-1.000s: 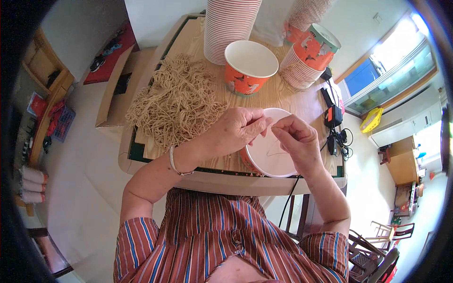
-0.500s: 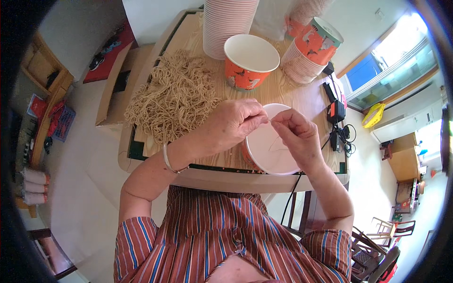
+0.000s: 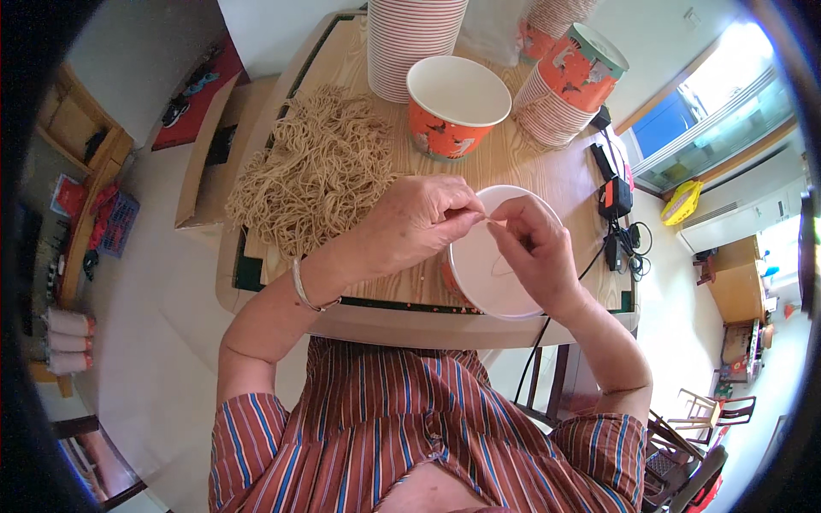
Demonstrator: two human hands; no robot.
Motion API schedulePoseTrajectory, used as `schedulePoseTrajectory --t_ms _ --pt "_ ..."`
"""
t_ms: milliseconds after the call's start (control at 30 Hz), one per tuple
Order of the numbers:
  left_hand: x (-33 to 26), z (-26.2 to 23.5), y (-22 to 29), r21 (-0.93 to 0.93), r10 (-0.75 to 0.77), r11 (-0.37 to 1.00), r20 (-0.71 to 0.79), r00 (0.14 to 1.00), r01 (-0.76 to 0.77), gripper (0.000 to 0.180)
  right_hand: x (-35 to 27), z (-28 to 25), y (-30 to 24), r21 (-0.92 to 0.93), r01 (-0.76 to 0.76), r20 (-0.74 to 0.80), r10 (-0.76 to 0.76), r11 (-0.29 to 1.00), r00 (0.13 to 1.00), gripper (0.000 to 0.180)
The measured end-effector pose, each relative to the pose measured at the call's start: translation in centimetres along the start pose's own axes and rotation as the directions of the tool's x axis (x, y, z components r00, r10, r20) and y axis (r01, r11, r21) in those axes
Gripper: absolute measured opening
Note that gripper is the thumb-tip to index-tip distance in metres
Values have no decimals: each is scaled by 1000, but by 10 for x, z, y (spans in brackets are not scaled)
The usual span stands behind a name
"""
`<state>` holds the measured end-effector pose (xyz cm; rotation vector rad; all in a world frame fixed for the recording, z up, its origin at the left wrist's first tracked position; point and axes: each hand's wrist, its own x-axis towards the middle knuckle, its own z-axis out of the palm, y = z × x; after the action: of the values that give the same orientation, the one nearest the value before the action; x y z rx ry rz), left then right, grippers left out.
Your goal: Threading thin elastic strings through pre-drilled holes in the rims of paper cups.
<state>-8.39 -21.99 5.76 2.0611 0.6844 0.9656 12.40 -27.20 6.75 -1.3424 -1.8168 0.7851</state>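
My left hand and my right hand meet fingertip to fingertip over a paper bucket at the table's front edge. Both are closed in a pinch on a thin thread that spans the small gap between them. A loose loop of thread hangs below my right fingers against the bucket's white inside. My fingers hide what else the tips may hold. Beside my left forearm lies a large tangled heap of beige string.
An orange paper bucket stands upright behind my hands. Beyond it rises a tall stack of white cups. More stacked buckets stand at the back right. Black adapters with cables line the table's right edge. An open cardboard box is at the left.
My right hand has turned slightly, its fingers curling more, and its forearm has swung a little outward. The left hand keeps its pinch. The whole view has shifted slightly.
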Motion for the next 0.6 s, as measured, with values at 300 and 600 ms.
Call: schedulePoseTrajectory --t_ms 300,600 --pt "2 0 -7 33 50 998 0 999 -50 9 -1 0 -1 -201 167 -48 -180 965 982 9" --pt "-1 -5 -5 -65 -145 988 -44 988 142 12 5 2 8 145 -174 28 172 974 985 8"
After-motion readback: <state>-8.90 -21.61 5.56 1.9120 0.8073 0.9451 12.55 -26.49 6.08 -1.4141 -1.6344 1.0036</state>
